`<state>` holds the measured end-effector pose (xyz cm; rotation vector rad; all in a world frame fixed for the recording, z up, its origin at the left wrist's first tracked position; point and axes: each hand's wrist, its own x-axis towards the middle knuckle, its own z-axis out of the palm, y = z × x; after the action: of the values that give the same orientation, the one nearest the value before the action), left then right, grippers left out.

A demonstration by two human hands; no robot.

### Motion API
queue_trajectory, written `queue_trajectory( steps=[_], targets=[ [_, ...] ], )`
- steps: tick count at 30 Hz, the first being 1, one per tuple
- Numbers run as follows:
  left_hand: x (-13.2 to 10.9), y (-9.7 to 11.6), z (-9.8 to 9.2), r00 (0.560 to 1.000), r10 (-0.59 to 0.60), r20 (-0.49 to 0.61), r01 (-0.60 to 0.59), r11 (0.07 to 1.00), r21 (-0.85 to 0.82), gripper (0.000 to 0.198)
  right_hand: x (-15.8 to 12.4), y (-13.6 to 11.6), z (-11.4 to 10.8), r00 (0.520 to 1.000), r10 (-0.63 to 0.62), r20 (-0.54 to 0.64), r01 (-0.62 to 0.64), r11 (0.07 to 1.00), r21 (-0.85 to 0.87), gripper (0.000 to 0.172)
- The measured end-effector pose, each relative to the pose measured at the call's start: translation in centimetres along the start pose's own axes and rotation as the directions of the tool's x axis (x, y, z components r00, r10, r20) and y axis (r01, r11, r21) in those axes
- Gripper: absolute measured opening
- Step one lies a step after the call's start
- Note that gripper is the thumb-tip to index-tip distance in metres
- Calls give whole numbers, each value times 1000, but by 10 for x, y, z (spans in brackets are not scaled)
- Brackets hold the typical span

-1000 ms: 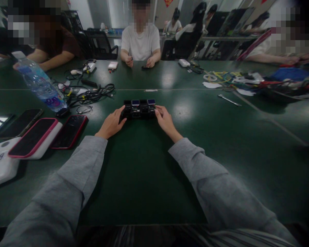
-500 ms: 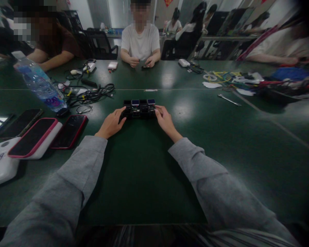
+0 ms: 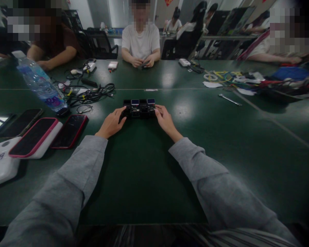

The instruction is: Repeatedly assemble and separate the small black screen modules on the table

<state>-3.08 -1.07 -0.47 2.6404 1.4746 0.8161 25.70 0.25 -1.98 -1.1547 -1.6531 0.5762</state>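
Observation:
A black electronic device (image 3: 139, 109) with two small rectangular screens along its far edge lies on the green table (image 3: 149, 178). It looks like two similar modules side by side; whether they are joined I cannot tell. Its left end sits between the thumb and fingers of my left hand (image 3: 111, 122). At the opposite end, my right hand (image 3: 167, 120) grips it the same way, with fingertips on the edge. Fine details on the device are too small to make out.
Left of my arm lie several phones (image 3: 69, 132), a white case marked 39 (image 3: 3, 161) and a tilted plastic bottle (image 3: 42, 82). Black cables (image 3: 92, 94) are tangled behind. A wrench (image 3: 230, 100) and mixed wires (image 3: 237, 78) lie right. A person (image 3: 140, 41) sits opposite.
My hands and the device stay in place. Across the table, the person's hands have come closer together around a small dark object. People at both sides have shifted slightly.

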Motion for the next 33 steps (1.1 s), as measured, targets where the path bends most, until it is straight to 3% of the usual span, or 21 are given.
queue_trajectory(
  steps=[14, 22, 33],
  targets=[
    [0, -1, 1, 1000, -6, -13, 6, 1000, 5, 50, 0, -1, 1, 1000, 3, 4, -2, 1000, -13, 37],
    [1, 2, 0, 999, -36, -15, 37, 999, 35, 47, -2, 0, 4, 1000, -10, 0, 10, 982, -186, 37],
    [1, 5, -1, 998, -56, -5, 56, 996, 67, 42, -2, -2, 4, 1000, -10, 22, 14, 984, -177, 38]
  ],
)
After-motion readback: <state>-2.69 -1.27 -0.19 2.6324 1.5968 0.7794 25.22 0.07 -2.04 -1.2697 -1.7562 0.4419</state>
